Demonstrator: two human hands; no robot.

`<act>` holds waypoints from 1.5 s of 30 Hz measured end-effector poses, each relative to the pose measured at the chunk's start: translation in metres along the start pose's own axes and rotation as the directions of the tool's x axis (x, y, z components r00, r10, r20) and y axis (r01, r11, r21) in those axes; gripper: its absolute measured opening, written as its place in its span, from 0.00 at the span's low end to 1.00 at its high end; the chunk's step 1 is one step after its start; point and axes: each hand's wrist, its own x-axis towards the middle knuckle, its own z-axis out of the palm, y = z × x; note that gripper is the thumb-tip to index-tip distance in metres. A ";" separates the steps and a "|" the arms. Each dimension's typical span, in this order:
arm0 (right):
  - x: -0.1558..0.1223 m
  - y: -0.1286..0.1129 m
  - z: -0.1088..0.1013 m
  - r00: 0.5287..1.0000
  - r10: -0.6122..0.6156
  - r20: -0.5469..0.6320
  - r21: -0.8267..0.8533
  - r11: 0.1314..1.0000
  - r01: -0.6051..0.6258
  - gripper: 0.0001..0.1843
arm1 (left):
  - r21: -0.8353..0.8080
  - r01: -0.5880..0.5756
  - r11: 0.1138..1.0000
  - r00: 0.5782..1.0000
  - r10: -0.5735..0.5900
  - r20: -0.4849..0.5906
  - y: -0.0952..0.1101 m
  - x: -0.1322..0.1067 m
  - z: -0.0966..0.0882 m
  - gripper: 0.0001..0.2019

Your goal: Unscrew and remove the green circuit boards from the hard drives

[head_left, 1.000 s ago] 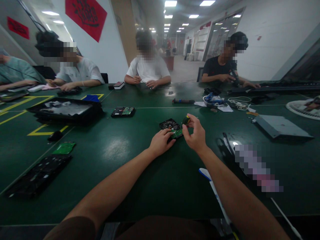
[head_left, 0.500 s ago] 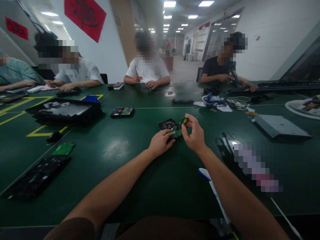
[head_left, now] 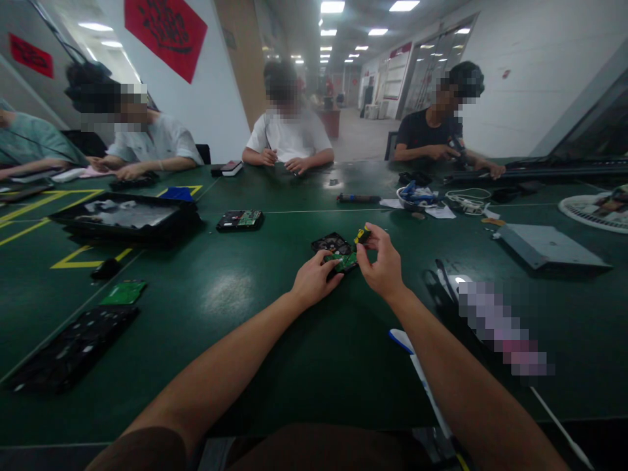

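A small green circuit board (head_left: 345, 261) lies on the dark green table (head_left: 275, 353) in front of me, on a black hard drive. My left hand (head_left: 313, 280) rests on its near left edge, fingers curled down on it. My right hand (head_left: 383, 265) is closed round a screwdriver with a yellow and black handle (head_left: 363, 235), held upright over the board's right side. Just behind the board sits an opened black hard drive case (head_left: 332, 244).
Another hard drive (head_left: 240, 220) and a black tray (head_left: 128, 217) lie to the left, a loose green board (head_left: 125, 292) and a black panel (head_left: 73, 347) nearer. A grey metal cover (head_left: 544, 247) and cables (head_left: 466, 199) lie to the right. Several people work at the far side.
Hardly anything moved. My right hand with the screwdriver has shifted slightly left and down toward the board; my left hand stays on the board.
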 end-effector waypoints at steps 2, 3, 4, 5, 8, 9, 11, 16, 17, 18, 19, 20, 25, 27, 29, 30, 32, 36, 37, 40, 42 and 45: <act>0.000 0.000 0.000 1.000 0.001 -0.013 -0.007 1.000 -0.001 0.28 | -0.013 -0.004 1.000 1.000 0.004 -0.001 0.000 0.000 0.000 0.20; 0.000 0.000 0.000 1.000 -0.006 -0.016 -0.016 1.000 0.006 0.27 | -0.021 -0.004 1.000 1.000 0.004 0.002 0.000 0.000 0.000 0.20; 0.000 0.000 0.000 1.000 -0.017 -0.017 -0.026 1.000 0.017 0.27 | -0.027 -0.002 1.000 1.000 0.002 0.006 -0.001 0.001 0.001 0.20; 0.000 0.000 0.000 0.999 -0.028 -0.017 -0.032 0.999 0.027 0.27 | -0.030 0.001 1.000 1.000 -0.001 0.010 -0.001 0.001 0.001 0.20; 0.000 0.001 0.001 0.999 -0.034 -0.034 -0.028 0.999 0.033 0.26 | -0.030 0.004 1.000 1.000 -0.004 0.017 -0.002 0.001 0.002 0.20; 0.000 0.001 0.001 0.999 -0.029 -0.039 -0.021 0.999 0.028 0.26 | -0.029 0.002 1.000 1.000 -0.001 0.017 -0.003 0.001 0.003 0.20; 0.001 0.001 0.001 0.999 -0.018 -0.039 -0.010 1.000 0.018 0.27 | -0.030 -0.005 1.000 1.000 0.005 0.015 -0.003 0.001 0.003 0.20; 0.003 -0.001 -0.002 0.999 -0.048 -0.016 -0.059 0.997 0.047 0.27 | -0.044 -0.011 0.999 1.000 0.011 0.005 -0.003 0.001 0.003 0.20; 0.003 -0.001 -0.002 0.998 -0.056 -0.012 -0.065 0.996 0.055 0.27 | -0.048 -0.011 0.999 1.000 0.012 0.004 -0.003 0.001 0.003 0.20; 0.003 -0.002 -0.002 0.998 -0.061 -0.012 -0.068 0.996 0.060 0.27 | -0.050 -0.011 0.999 1.000 0.012 0.004 -0.003 0.001 0.003 0.20; 0.003 -0.002 -0.002 0.998 -0.063 -0.016 -0.069 0.996 0.062 0.27 | -0.051 -0.012 0.999 1.000 0.012 0.005 -0.004 0.001 0.003 0.20; 0.003 -0.001 -0.002 0.998 -0.063 -0.019 -0.068 0.996 0.062 0.27 | -0.051 -0.011 0.999 1.000 0.012 0.005 -0.004 0.001 0.003 0.20; 0.002 0.001 -0.001 0.998 -0.050 -0.040 -0.049 0.998 0.048 0.26 | -0.071 -0.013 0.997 1.000 0.013 -0.007 -0.004 0.001 0.002 0.19; 0.003 0.001 -0.002 0.997 -0.053 -0.049 -0.056 0.997 0.050 0.26 | -0.083 -0.017 0.996 1.000 0.015 -0.022 -0.004 0.002 0.003 0.17; 0.003 0.000 -0.002 0.997 -0.055 -0.046 -0.056 0.997 0.052 0.26 | -0.089 -0.025 0.996 0.999 0.022 -0.035 -0.005 0.002 0.004 0.15; 0.002 0.000 -0.003 0.998 -0.054 -0.040 -0.052 0.997 0.052 0.26 | -0.089 -0.031 0.996 0.999 0.028 -0.038 -0.005 0.002 0.005 0.15; 0.002 0.000 -0.002 0.998 -0.049 -0.032 -0.044 0.998 0.047 0.26 | -0.082 -0.043 0.996 0.998 0.040 -0.042 -0.006 0.003 0.006 0.14; 0.001 0.003 -0.001 0.999 -0.030 -0.046 -0.033 0.999 0.028 0.27 | -0.064 -0.058 0.996 0.998 0.056 -0.038 -0.007 0.003 0.007 0.14; 0.000 0.003 -0.001 0.998 -0.029 -0.049 -0.033 0.999 0.027 0.27 | -0.062 -0.061 0.996 0.998 0.059 -0.038 -0.007 0.003 0.007 0.14; 0.001 0.002 -0.002 0.998 -0.043 -0.043 -0.045 0.998 0.041 0.26 | -0.058 -0.065 0.996 0.997 0.063 -0.040 -0.006 0.003 0.006 0.14; 0.002 0.001 -0.003 0.998 -0.054 -0.035 -0.052 0.997 0.052 0.26 | -0.050 -0.064 0.997 0.997 0.062 -0.038 -0.006 0.002 0.005 0.14; 0.002 0.002 -0.003 0.998 -0.053 -0.036 -0.044 0.998 0.052 0.27 | -0.033 -0.062 0.997 0.998 0.061 -0.031 -0.004 0.002 0.004 0.14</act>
